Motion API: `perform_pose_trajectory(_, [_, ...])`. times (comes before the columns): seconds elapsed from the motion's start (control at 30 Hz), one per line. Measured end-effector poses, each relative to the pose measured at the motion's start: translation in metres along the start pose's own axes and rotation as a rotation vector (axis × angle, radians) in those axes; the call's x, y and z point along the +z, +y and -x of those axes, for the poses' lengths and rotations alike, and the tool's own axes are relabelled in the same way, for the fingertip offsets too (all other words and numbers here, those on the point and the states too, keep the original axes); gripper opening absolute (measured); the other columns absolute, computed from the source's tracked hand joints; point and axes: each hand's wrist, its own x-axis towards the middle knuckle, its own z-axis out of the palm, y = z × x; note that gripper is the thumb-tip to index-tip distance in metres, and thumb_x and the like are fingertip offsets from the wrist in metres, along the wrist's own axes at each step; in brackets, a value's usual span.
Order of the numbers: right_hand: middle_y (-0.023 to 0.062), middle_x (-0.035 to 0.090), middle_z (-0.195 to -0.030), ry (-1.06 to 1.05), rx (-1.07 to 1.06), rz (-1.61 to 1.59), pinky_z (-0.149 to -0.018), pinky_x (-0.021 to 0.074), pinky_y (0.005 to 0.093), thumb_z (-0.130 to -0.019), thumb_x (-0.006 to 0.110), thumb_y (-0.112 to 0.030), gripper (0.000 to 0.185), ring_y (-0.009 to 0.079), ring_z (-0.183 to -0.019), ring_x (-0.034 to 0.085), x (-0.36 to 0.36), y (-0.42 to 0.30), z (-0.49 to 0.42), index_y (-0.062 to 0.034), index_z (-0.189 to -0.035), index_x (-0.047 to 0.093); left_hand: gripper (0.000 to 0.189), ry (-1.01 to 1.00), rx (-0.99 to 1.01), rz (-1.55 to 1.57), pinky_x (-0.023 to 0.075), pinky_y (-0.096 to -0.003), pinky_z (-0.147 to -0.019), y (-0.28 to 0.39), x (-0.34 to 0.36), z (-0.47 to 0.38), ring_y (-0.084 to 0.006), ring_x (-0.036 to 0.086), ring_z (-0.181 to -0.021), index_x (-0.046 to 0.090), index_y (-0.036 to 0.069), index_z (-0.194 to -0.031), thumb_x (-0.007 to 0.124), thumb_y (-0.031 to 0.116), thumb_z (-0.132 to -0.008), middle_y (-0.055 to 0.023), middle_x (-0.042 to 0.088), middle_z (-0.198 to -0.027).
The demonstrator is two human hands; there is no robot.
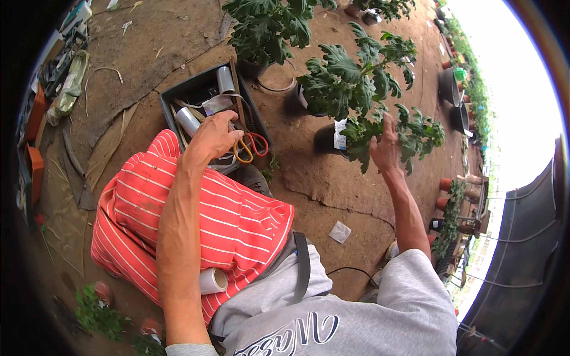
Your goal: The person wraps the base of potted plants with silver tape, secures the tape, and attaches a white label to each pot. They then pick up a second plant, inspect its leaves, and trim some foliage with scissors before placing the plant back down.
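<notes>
My left hand [214, 136] is over a dark plastic crate [167, 101], its thumb and index finger apart, close to scissors with one yellow handle [243, 151] and one red handle [262, 144]. Whether its fingers grip anything is hidden. The crate also holds two silvery rolls [225, 80] [187, 121], a wooden stick [237, 91] and thin strips. My right hand [386, 147] is among the leaves of a leafy plant [363, 133] in a black pot [325, 139] with a white label [340, 134]. Its index finger and thumb are spread; leaves lie against them.
Behind stand more potted plants [345, 71] [271, 29]. Red striped cloth [178, 196] covers my leg, with a white roll [213, 281] on it. A small clear packet [339, 232] lies on brown ground. Orange planters [34, 167] stand left; plants on a rack [454, 213] stand right.
</notes>
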Motion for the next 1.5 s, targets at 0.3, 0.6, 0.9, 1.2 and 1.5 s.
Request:
perform_pose_trajectory(0.3, [0.0239,0.061,-0.142,-0.495,-0.029,0.158,-0.106,0.0515,0.0479,-0.083,0.075,-0.002,0.049,0.0444,-0.125,0.062,-0.027,0.008,0.034,0.0041,-0.131,0.066,0.053,-0.016,-0.031,0.031,0.0576,-0.0405,-0.084,0.002,0.000,-0.002,-0.0292,0.074,-0.092,0.062,-0.006,-0.142,0.074,0.017,-0.096,-0.0187,0.077,-0.100])
perform_pose_trajectory(0.6, [0.0229,0.055,-0.150,-0.471,-0.051,0.191,-0.113,0.0438,0.0575,-0.081,0.074,-0.006,0.043,0.0478,-0.135,0.052,-0.035,0.023,0.062,0.0036,-0.122,0.069,0.053,-0.058,-0.048,0.041,0.0578,-0.0411,-0.084,0.010,-0.003,-0.003,-0.0290,0.074,-0.091,0.062,-0.006,-0.143,0.073,0.018,-0.097,-0.0188,0.077,-0.100])
perform_pose_trajectory(0.9, [0.0218,0.056,-0.151,-0.446,-0.086,0.219,-0.112,0.0467,0.0549,-0.081,0.075,-0.006,0.043,0.0474,-0.134,0.055,-0.033,0.010,0.061,0.0025,-0.123,0.070,0.053,-0.063,-0.058,0.024,0.0580,-0.0417,-0.086,0.012,-0.005,-0.001,-0.0299,0.075,-0.093,0.061,-0.006,-0.144,0.072,0.018,-0.098,-0.0192,0.077,-0.102])
perform_pose_trajectory(1.2, [0.0195,0.071,-0.130,-0.494,0.109,-0.175,-0.087,0.0616,0.0435,-0.088,0.071,-0.002,0.034,0.0370,-0.101,0.075,-0.001,-0.014,0.097,0.0015,-0.121,0.071,0.054,-0.040,-0.038,0.018,0.0576,-0.0404,-0.085,0.007,-0.005,-0.001,-0.0289,0.074,-0.092,0.062,-0.007,-0.142,0.074,0.017,-0.096,-0.0190,0.077,-0.100])
perform_pose_trajectory(1.5, [0.0153,0.073,-0.117,-0.215,1.469,-1.572,-0.086,0.0612,0.0389,-0.104,0.070,-0.033,0.037,0.0278,-0.106,0.072,0.150,0.047,0.160,0.0010,-0.119,0.069,0.052,-0.052,-0.041,0.034,0.0574,-0.0421,-0.091,0.000,0.001,-0.005,-0.0347,0.076,-0.099,0.064,-0.006,-0.138,0.076,0.021,-0.095,-0.0231,0.078,-0.103])
